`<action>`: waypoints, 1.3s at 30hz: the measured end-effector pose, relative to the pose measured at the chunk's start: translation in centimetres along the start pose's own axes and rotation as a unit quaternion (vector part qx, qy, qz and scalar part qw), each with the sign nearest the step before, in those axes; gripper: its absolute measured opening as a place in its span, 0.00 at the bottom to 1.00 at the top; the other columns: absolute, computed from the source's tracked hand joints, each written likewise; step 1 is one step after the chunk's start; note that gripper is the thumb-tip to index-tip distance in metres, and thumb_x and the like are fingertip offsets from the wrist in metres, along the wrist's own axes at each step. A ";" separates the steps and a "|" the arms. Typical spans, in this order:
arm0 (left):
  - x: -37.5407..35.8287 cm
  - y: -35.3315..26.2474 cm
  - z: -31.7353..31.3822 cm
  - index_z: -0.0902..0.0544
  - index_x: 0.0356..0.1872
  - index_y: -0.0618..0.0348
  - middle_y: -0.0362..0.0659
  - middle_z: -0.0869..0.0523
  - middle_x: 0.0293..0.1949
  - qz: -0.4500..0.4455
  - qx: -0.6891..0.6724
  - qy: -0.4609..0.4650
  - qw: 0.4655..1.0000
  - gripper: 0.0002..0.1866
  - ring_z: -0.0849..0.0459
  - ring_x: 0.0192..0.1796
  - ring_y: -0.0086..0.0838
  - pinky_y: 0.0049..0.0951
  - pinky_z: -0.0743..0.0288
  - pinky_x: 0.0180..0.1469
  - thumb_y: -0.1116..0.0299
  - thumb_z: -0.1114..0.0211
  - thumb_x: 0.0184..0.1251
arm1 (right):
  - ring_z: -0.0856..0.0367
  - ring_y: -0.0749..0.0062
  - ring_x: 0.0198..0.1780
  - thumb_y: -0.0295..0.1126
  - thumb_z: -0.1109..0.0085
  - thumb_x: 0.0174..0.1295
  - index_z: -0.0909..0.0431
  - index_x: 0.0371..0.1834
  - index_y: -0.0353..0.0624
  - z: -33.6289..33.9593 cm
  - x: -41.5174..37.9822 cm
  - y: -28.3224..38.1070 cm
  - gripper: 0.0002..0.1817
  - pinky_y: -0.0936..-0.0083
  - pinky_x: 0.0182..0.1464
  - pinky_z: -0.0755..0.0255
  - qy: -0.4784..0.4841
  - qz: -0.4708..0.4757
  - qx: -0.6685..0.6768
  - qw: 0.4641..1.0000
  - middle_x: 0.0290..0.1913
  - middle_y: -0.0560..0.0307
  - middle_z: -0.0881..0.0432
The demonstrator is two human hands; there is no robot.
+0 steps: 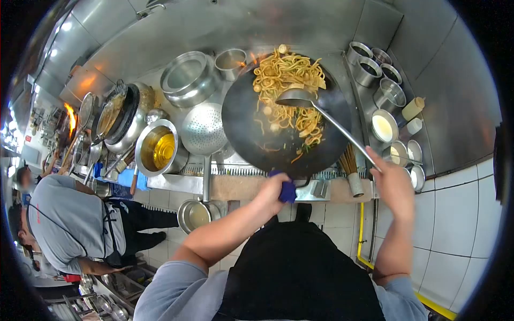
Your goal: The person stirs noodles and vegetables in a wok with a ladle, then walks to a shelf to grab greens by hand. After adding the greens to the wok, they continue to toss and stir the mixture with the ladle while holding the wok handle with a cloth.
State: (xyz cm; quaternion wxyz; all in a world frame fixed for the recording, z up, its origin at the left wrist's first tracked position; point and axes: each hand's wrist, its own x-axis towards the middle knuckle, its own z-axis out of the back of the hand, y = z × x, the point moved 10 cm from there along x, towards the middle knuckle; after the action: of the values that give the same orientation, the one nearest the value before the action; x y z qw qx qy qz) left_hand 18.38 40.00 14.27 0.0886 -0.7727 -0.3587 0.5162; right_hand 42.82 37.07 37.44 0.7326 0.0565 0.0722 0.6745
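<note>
Noodles (pixel 289 75) with bits of greens and pale round pieces lie in the upper and right part of a large dark wok (pixel 241 117). Closed round a purple cloth (pixel 287 191), my left hand (pixel 272 193) is at the wok's near rim; the cloth hides what is under it. My right hand (pixel 393 184) grips the handle of a metal ladle (pixel 297 97), whose bowl is over the noodles near the middle of the wok. Whether the ladle holds anything is hidden, as its bowl faces away.
Left of the wok are a perforated strainer (pixel 203 128), a pot of yellow oil (pixel 145 152) and a large metal pot (pixel 174 88). Several seasoning containers (pixel 383 128) line the right side. A bamboo brush (pixel 353 179) rests on the near edge. A co-worker (pixel 75 214) stands at the left.
</note>
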 end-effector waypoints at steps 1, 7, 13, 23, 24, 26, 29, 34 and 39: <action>-1.2 -1.0 -1.4 0.27 0.33 0.54 0.41 0.24 0.24 -0.020 -0.029 0.022 0.999 0.06 0.24 0.24 0.32 0.31 0.30 0.21 0.70 0.43 0.54 | 0.22 0.46 0.34 0.25 0.43 0.57 0.32 0.64 0.66 0.5 -0.2 -0.7 0.31 0.58 0.37 0.30 0.039 -0.020 0.032 0.999 0.31 0.43 0.21; 4.1 -5.1 -3.2 0.27 0.33 0.54 0.41 0.23 0.27 0.001 -0.040 0.070 0.997 0.08 0.23 0.26 0.30 0.31 0.32 0.23 0.67 0.41 0.53 | 0.21 0.47 0.35 0.29 0.44 0.59 0.34 0.66 0.66 -4.4 4.0 0.4 0.29 0.56 0.39 0.29 0.043 -0.009 -0.030 0.999 0.34 0.44 0.20; 0.5 0.1 1.2 0.26 0.37 0.54 0.41 0.23 0.25 0.034 0.069 -0.004 0.997 0.09 0.23 0.26 0.31 0.33 0.29 0.25 0.71 0.43 0.53 | 0.20 0.49 0.35 0.31 0.45 0.61 0.36 0.67 0.69 -2.1 2.3 1.1 0.30 0.56 0.38 0.28 0.002 -0.042 -0.045 0.998 0.31 0.44 0.20; 5.2 -1.6 1.6 0.27 0.35 0.55 0.41 0.22 0.26 -0.067 -0.019 0.002 0.998 0.08 0.23 0.24 0.31 0.31 0.32 0.21 0.69 0.42 0.53 | 0.20 0.48 0.36 0.33 0.46 0.61 0.35 0.66 0.68 -4.7 4.5 1.3 0.28 0.56 0.39 0.27 -0.006 -0.053 -0.046 0.998 0.33 0.43 0.21; 4.3 0.3 2.7 0.27 0.36 0.56 0.42 0.22 0.26 -0.012 -0.003 -0.020 1.000 0.09 0.23 0.24 0.32 0.33 0.31 0.20 0.71 0.44 0.53 | 0.20 0.48 0.36 0.33 0.46 0.61 0.35 0.66 0.68 -4.1 3.9 1.3 0.28 0.56 0.39 0.27 -0.012 -0.052 -0.047 0.997 0.33 0.43 0.21; 2.2 1.9 3.9 0.27 0.37 0.56 0.42 0.24 0.24 0.043 0.078 -0.033 0.995 0.09 0.23 0.23 0.32 0.33 0.32 0.19 0.71 0.45 0.53 | 0.20 0.48 0.35 0.31 0.44 0.60 0.34 0.66 0.66 -2.1 2.5 1.2 0.29 0.56 0.38 0.27 -0.005 -0.052 -0.038 0.998 0.32 0.43 0.21; -2.3 -2.3 -1.9 0.27 0.34 0.53 0.41 0.25 0.23 0.001 -0.006 0.015 1.000 0.07 0.25 0.22 0.31 0.31 0.37 0.18 0.67 0.43 0.55 | 0.20 0.48 0.35 0.29 0.42 0.57 0.33 0.65 0.66 0.8 1.4 0.2 0.30 0.57 0.39 0.28 0.041 -0.039 -0.002 0.998 0.33 0.43 0.20; 2.4 -6.3 -4.0 0.27 0.33 0.52 0.40 0.24 0.26 -0.028 -0.042 0.067 0.996 0.07 0.24 0.27 0.29 0.33 0.32 0.28 0.66 0.41 0.54 | 0.20 0.48 0.36 0.29 0.43 0.58 0.32 0.64 0.65 -2.0 3.6 0.6 0.29 0.58 0.40 0.28 0.065 -0.052 -0.024 0.996 0.35 0.44 0.19; 4.7 1.2 3.5 0.28 0.36 0.59 0.43 0.25 0.27 0.029 0.056 -0.017 0.998 0.10 0.22 0.25 0.32 0.32 0.28 0.23 0.73 0.43 0.51 | 0.20 0.49 0.35 0.30 0.43 0.58 0.31 0.63 0.63 -1.7 2.8 1.4 0.28 0.58 0.40 0.28 -0.022 -0.037 -0.046 0.998 0.35 0.45 0.18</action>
State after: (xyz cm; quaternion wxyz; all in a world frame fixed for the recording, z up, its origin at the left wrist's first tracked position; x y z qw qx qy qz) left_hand 16.92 41.35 8.64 0.1103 -0.7679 -0.3084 0.5505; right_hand 41.39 39.95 35.92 0.7603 0.0348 0.0274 0.6481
